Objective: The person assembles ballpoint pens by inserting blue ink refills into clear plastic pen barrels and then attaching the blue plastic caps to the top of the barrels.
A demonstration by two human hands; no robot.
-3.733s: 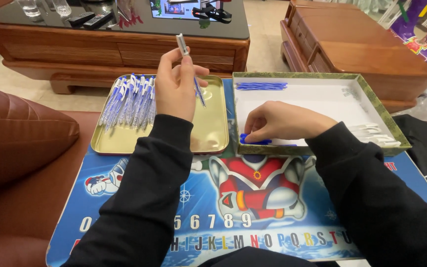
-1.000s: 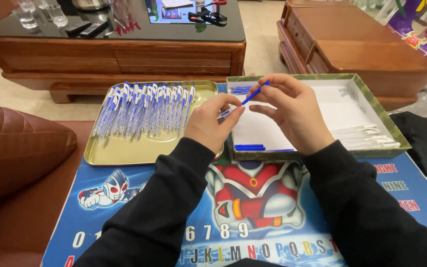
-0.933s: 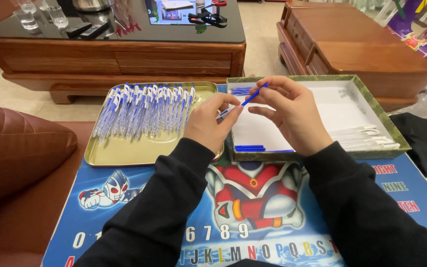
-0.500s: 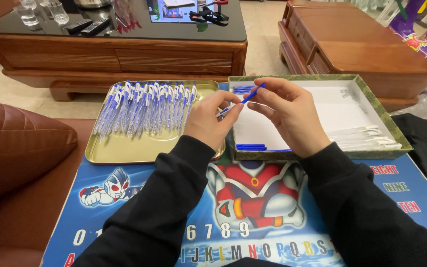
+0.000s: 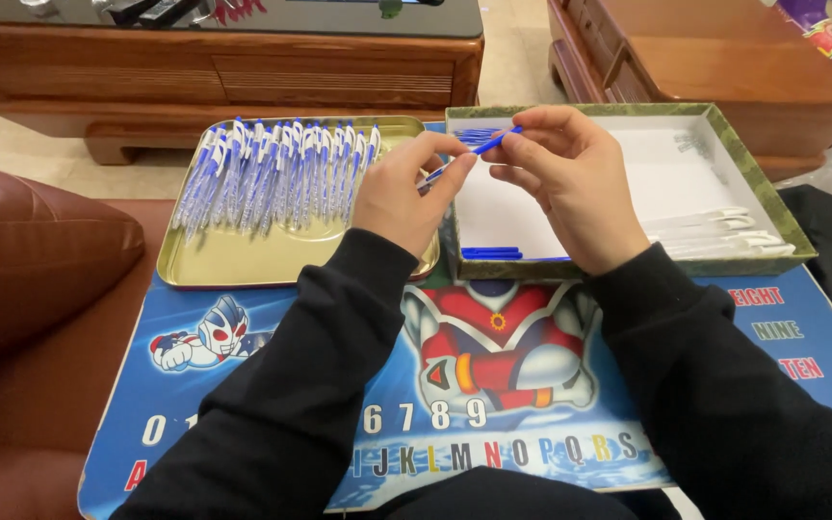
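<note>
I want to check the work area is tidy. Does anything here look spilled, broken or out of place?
Nothing stands out. The pens lie in a fairly even row in the gold tray. The box holds neat small groups of blue parts and white parts. The left hand and right hand hold one blue pen piece between them.

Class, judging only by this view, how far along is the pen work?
Done: many blue-and-white pens lie in the gold tray. In hand: left hand and right hand hold one blue pen part. Left: blue pieces and white barrels remain in the green-rimmed box.
</note>
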